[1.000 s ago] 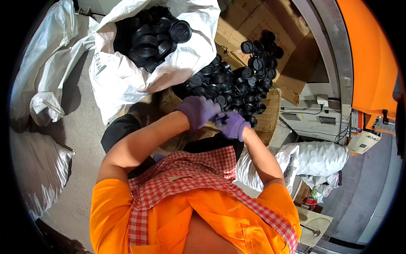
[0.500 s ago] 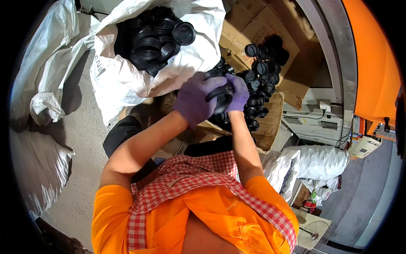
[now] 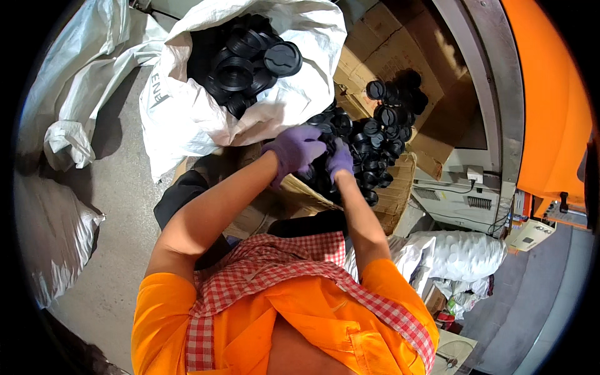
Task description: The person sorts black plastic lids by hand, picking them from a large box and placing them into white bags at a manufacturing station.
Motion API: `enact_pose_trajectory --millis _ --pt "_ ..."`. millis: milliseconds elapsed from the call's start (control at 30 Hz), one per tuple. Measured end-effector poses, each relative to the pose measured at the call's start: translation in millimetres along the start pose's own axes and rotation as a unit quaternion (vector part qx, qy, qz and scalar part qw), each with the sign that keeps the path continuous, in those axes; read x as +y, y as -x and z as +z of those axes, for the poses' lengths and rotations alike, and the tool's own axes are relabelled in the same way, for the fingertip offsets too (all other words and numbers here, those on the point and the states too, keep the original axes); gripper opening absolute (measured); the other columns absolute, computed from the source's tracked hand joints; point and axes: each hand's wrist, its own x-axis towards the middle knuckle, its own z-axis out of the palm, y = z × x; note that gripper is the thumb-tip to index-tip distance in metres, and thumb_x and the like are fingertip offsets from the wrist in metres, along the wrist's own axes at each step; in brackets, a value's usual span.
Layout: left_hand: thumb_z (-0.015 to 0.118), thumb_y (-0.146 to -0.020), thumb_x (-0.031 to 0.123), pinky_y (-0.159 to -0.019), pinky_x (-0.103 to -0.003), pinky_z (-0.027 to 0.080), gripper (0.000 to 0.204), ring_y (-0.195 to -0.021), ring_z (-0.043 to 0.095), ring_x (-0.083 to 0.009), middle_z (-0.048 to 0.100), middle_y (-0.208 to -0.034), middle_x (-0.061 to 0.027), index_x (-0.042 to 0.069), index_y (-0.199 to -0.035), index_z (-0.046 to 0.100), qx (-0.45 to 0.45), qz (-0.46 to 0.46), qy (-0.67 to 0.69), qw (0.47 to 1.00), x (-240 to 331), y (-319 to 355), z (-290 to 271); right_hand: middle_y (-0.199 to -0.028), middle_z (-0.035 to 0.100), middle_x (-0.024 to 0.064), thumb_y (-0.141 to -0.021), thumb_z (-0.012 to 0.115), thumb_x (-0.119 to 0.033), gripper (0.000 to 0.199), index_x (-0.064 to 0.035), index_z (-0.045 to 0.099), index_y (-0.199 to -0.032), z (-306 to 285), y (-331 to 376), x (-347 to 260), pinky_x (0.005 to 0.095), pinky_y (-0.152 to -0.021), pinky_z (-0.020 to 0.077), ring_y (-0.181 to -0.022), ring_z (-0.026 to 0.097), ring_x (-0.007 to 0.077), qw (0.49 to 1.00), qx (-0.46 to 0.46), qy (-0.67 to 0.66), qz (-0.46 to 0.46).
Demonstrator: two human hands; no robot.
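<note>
Both my hands wear purple gloves and are over the near left part of a pile of black round plastic caps (image 3: 372,139) in an open cardboard box (image 3: 395,187). My left hand (image 3: 294,151) is at the box's left edge, its fingers stretched to the right and apart from the thumb, with no cap visible in it. Close beside it, my right hand (image 3: 340,160) reaches in among the caps. Its fingertips are partly hidden there, so I cannot tell whether it grips one. Some caps show ribbed or threaded sides and flat round tops.
A white woven sack (image 3: 187,119) of similar black caps (image 3: 234,74) stands open left of the box. More white sacks (image 3: 53,231) lie at the far left. To the right are a machine with an orange panel (image 3: 550,94) and a full translucent bag (image 3: 469,255).
The black ringed cap held between both hands is no longer seen in them. My hands have moved down and apart, the right into the pile. The view has shifted slightly.
</note>
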Motion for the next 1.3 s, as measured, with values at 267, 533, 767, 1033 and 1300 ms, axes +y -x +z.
enact_pose_trajectory --millis 267,533,767,1033,1300 --pt "0.072 -0.064 0.013 -0.083 -0.035 0.047 0.058 -0.098 0.053 -0.0303 0.054 -0.112 -0.0164 0.01 -0.118 0.052 0.057 -0.223 0.017 0.973 -34 1 28 -0.094 0.063 0.0195 -0.082 0.059 -0.015 0.02 -0.0033 0.064 -0.098 -5 78 4 0.0345 -0.08 0.0473 -0.089 0.062 0.0321 0.959 0.126 -0.247 -0.054" --pt "0.06 -0.07 0.027 -0.072 -0.034 0.046 0.032 -0.081 0.056 -0.0284 0.059 -0.088 -0.0176 0.002 -0.091 0.06 0.114 -0.032 -0.145 0.982 -37 -8 10 -0.11 0.061 0.016 -0.089 0.052 -0.025 0.037 -0.0016 0.055 -0.118 10 0 19 0.0318 -0.088 0.0416 -0.1 0.057 0.0268 0.911 0.14 -0.376 0.093" --pt "0.06 -0.073 0.024 -0.07 -0.033 0.045 0.031 -0.081 0.054 -0.0243 0.057 -0.088 -0.0127 0.005 -0.098 0.059 0.091 -0.08 -0.114 0.986 -24 -12 0 -0.112 0.059 0.0142 -0.084 0.056 -0.012 0.032 -0.0087 0.059 -0.116 50 -26 4 0.0326 -0.094 0.0384 -0.104 0.053 0.0279 0.953 0.127 -0.275 -0.006" --pt "0.061 -0.073 0.011 -0.075 -0.032 0.047 0.03 -0.087 0.055 -0.0166 0.058 -0.096 -0.0054 0.003 -0.101 0.058 0.004 0.379 -0.349 0.857 -19 -3 8 -0.108 0.057 0.014 -0.081 0.054 -0.008 0.025 -0.005 0.063 -0.103 -75 100 -68 0.0332 -0.078 0.0454 -0.088 0.056 0.02 0.861 0.169 -0.152 -0.455" --pt "0.062 -0.073 0.008 -0.076 -0.032 0.05 0.037 -0.089 0.059 -0.0185 0.06 -0.098 -0.0096 0.002 -0.109 0.06 -0.223 -0.218 0.115 0.943 -38 -1 24 -0.112 0.059 0.0103 -0.071 0.052 0.0 0.05 -0.001 0.052 -0.121 -86 113 -2 0.0295 -0.082 0.043 -0.094 0.053 0.0167 0.9 0.053 -0.309 -0.302"
